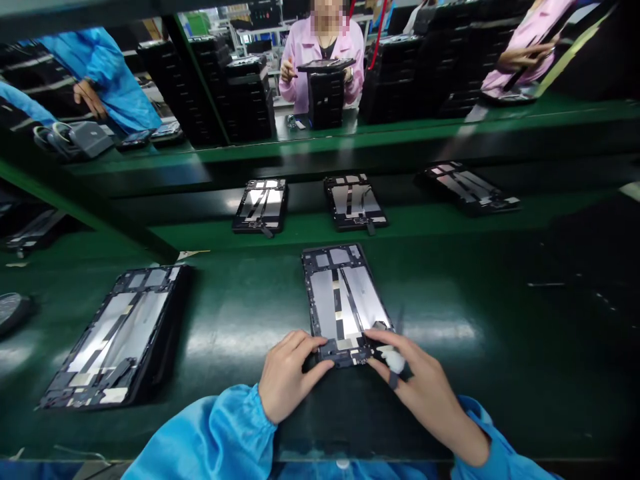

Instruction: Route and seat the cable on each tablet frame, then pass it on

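**Two hands on the tablet frame's lower edge**

I've got the left hand (pixel 290 377) clamped on the open tablet frame (pixel 340 293), which lies flat on the green surface (pixel 235 333). The right hand (pixel 423 390) sits at the lower-right corner by a white pad (pixel 393 360); I can't tell if it grips. Bracing from the left steadies the frame.

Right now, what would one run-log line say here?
left hand: holding tablet chassis lower edge | right hand: white wad, touching same edge | surface: green workbench
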`<state>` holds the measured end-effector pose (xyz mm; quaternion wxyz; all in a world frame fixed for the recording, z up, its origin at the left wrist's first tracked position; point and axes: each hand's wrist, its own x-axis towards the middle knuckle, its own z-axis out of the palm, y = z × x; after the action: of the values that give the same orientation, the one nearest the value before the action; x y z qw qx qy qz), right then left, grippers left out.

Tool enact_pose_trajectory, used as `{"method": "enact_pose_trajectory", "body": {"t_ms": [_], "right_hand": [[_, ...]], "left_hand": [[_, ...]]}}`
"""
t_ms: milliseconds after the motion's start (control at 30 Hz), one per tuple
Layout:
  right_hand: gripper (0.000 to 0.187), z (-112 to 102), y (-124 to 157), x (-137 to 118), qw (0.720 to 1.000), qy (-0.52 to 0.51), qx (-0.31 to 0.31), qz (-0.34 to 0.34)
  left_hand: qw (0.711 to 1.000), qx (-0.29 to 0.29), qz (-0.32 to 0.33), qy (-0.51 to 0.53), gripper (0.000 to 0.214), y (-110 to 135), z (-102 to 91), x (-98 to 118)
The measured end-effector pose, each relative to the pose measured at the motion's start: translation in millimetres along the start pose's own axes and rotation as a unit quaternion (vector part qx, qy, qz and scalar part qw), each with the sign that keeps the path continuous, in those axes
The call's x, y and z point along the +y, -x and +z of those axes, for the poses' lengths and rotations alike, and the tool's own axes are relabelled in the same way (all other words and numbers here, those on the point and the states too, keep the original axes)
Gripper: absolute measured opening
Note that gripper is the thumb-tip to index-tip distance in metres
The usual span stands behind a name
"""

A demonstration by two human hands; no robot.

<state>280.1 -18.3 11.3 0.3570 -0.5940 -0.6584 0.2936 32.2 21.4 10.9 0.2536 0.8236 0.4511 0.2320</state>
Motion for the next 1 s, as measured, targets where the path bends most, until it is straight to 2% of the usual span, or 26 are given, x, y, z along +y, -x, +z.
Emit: {"method": "enact_pose_trajectory", "body": {"t_ms": [100, 200, 400, 567, 700, 833, 900, 1000], "right_hand": [[0.023, 16, -16, -12, 0.995, -0.023, -0.072, -0.06], [0.021, 27, -27, -16, 0.989, -0.036, -0.117, -0.085], [0.024, 26, -27, -17, 0.986, -0.055, -0.142, -0.061], [0.033, 25, -24, -23, 0.985, -0.046, -0.156, -0.059], [0.037, 28, -22, -22, 0.986, -0.037, -0.143, -0.077], [0.04, 30, -20, -20, 0.987, -0.027, -0.131, -0.09], [0.04, 31, -19, -20, 0.987, -0.022, -0.129, -0.094], [0.041, 31, -18, -20, 0.987, -0.018, -0.129, -0.095]], "left_hand": [[1.0, -0.009, 0.011, 0.022, 0.022, -6, 7.1, 4], [0.998, -0.014, 0.006, 0.055, 0.019, -6, 10.8, 5], [0.996, -0.007, -0.009, 0.089, 0.013, 2, 11.9, 9], [0.997, -0.018, -0.036, 0.064, 0.01, 7, 15.4, 14], [0.998, 0.008, 0.032, -0.046, 0.015, 14, 17.0, 16], [0.964, 0.028, 0.142, -0.221, 0.028, 25, 14.3, 12], [0.955, 0.034, 0.161, -0.248, 0.033, 31, 12.2, 8], [0.956, 0.037, 0.173, -0.234, 0.033, 35, 10.1, 2]]}}
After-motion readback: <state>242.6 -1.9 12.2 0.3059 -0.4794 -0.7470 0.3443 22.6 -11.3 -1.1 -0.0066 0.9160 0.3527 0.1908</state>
